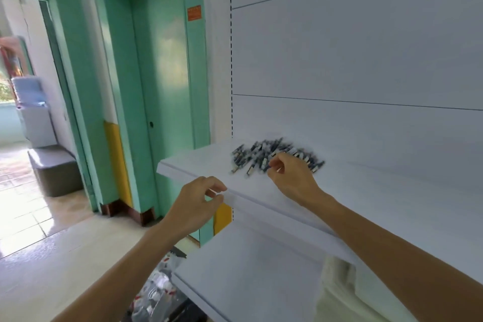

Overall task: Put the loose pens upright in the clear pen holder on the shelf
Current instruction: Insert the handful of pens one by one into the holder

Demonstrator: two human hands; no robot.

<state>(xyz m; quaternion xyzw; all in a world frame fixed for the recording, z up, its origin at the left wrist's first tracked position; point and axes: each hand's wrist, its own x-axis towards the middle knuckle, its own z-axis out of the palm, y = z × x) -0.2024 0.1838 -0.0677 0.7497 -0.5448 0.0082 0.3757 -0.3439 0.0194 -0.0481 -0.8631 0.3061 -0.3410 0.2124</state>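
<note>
Pens [261,154], short dark-blue-and-white plastic ones, lie loose in a flat heap on the white shelf [366,191]. They sit towards its back edge, close to the white rear panel and near the shelf's left end. None is upright, and the clear pen holder does not show in this view, so the task looks barely begun.

At the left, the left hand [198,198] grips the shelf's front edge near the left corner. Its fingers curl over the top and the thumb presses the front lip, most likely to steady the body during the reach.

To the right, the right hand [290,175] stretches across the shelf from the front edge, its curled fingertips [274,162] buried in the near side of the heap. The fingers are drawn together as if picking. Motion blur hides whether a pen is actually caught between them, so I cannot tell. The pens overlap closely, so lifting one cleanly may disturb its neighbours.
</note>
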